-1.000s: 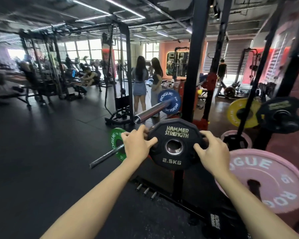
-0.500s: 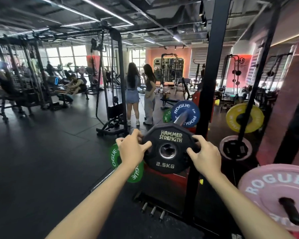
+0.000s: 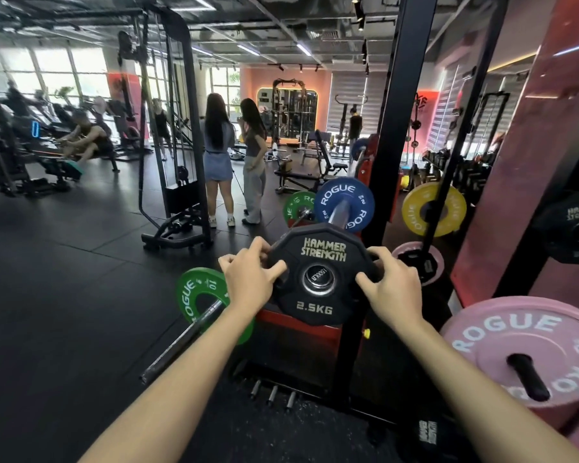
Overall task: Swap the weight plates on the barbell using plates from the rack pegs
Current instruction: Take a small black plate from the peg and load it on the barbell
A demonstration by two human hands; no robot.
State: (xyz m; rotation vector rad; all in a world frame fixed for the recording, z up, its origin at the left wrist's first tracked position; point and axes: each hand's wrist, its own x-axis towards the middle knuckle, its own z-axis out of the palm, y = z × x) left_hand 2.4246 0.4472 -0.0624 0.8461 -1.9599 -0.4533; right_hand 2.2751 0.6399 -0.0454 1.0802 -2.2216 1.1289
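Black and rubber-coated, the 2.5 kg plate [image 3: 318, 275] marked HAMMER STRENGTH sits between your two hands, its centre hole lined up over the end of the barbell sleeve [image 3: 318, 277], whose cap reads 1500LB through the hole. Your left hand [image 3: 249, 279] grips the plate's left edge, thumb across the face and fingers curled behind the rim; your right hand [image 3: 393, 285] clasps the right edge the same way. Just behind the plate, farther along the sleeve, sits a blue ROGUE plate [image 3: 343, 203]. Beyond that, a green plate [image 3: 298, 207] shows at the far side. Below your left wrist, a second bar [image 3: 184, 339] slants down toward the floor with a green ROGUE plate [image 3: 198, 300] on it. A black rack upright [image 3: 391, 128] rises just right of the sleeve. To your right, a pink ROGUE plate [image 3: 522, 352] hangs on a black peg [image 3: 528, 375], a smaller pink plate [image 3: 415, 259] sits behind your right hand, and a yellow plate [image 3: 432, 208] hangs higher up. Farther back, two people [image 3: 234, 155] stand on the dark gym floor [image 3: 64, 279].
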